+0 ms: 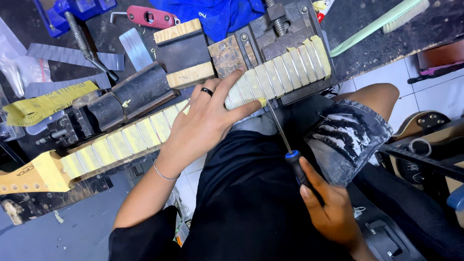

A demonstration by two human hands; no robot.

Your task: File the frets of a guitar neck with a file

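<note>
Yellow masking tape covers the wood between the bare metal frets of a guitar neck (pixel 154 125) that lies slantwise along the edge of a dark, scuffed workbench (pixel 361 10), its pale headstock at the lower left and its heel up by a metal vise (pixel 285 28) at the top. Dark padded blocks and light wooden cauls sit against the neck's far side. The left hand (pixel 203 121) rests flat on the taped fretboard, fingers spread and unclasped, a black ring on one finger and a thin chain at the wrist. The right hand (pixel 330 207) is closed around the black-and-blue handle of a thin metal file (pixel 281 129), whose slim steel shaft reaches up to the neck's near edge just beside the left fingertips. A strip of yellow sandpaper (pixel 46 103) with dark print lies crumpled at the left. A mint-green brush (pixel 387 17) with pale bristles lies at the upper right, a blue cloth (pixel 217 7) bunched at the top, a red flat tool (pixel 151 16) beside it
</note>
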